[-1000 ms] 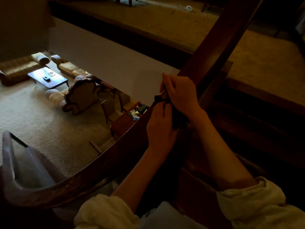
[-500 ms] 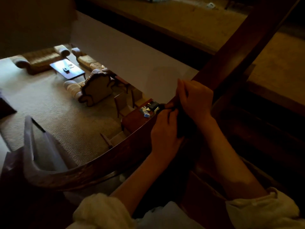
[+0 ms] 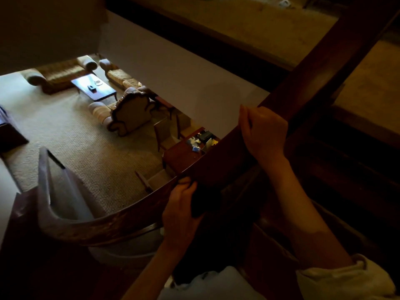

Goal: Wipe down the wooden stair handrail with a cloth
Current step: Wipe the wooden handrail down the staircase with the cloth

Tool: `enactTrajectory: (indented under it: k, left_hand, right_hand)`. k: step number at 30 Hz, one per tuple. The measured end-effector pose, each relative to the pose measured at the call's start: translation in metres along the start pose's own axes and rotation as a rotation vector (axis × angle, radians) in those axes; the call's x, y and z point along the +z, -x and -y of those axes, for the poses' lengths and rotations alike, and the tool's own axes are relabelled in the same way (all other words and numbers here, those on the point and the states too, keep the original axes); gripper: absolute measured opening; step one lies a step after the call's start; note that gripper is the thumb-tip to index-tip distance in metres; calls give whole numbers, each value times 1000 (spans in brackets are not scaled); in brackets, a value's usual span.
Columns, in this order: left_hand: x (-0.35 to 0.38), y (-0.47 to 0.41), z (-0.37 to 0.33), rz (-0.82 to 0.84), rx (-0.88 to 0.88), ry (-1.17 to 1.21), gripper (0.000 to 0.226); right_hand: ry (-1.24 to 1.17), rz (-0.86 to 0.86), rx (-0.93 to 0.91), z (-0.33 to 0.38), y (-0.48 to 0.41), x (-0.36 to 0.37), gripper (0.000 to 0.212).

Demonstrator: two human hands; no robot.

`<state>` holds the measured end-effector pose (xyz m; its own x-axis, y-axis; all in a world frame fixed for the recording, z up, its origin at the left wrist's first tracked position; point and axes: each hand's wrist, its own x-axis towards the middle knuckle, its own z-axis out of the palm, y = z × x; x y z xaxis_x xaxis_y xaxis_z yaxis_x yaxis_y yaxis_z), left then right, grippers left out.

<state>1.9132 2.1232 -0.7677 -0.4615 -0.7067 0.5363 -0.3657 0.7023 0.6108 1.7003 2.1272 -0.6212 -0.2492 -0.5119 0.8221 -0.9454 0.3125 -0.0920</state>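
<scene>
The dark wooden handrail runs from the upper right down to the lower left, where it curves round. My left hand presses a dark cloth against the rail's near side, low on the rail. Higher up, my right hand is closed over the top of the rail. The cloth is nearly black and hard to make out in the dim light.
Beyond the rail is a drop to a carpeted room below with sofas, a coffee table, an armchair and a wooden table. Dark stair woodwork lies at the right, a carpeted landing above.
My left hand has slid down the rail with the cloth, away from my right hand, which stayed gripping the rail. The view has shifted to the right.
</scene>
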Motion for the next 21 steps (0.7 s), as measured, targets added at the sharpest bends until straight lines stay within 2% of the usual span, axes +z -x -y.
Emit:
enactTrajectory:
  k: [5, 10, 13, 17, 21]
  left_hand:
    - [3, -4, -7, 7, -94, -26, 86]
    - [19, -59, -63, -28, 82, -9, 71]
    - [32, -82, -87, -49, 132, 9, 73]
    - [33, -82, -83, -43, 166, 51, 72]
    - [20, -68, -65, -9, 146, 92, 61]
  right_hand:
    - [9, -21, 38, 4, -3, 0, 45]
    - [25, -27, 24, 4, -3, 1, 44]
    - [17, -40, 16, 1, -4, 0, 44]
    - [10, -68, 10, 0, -2, 0, 43]
    - [78, -41, 47, 11, 2, -2, 42]
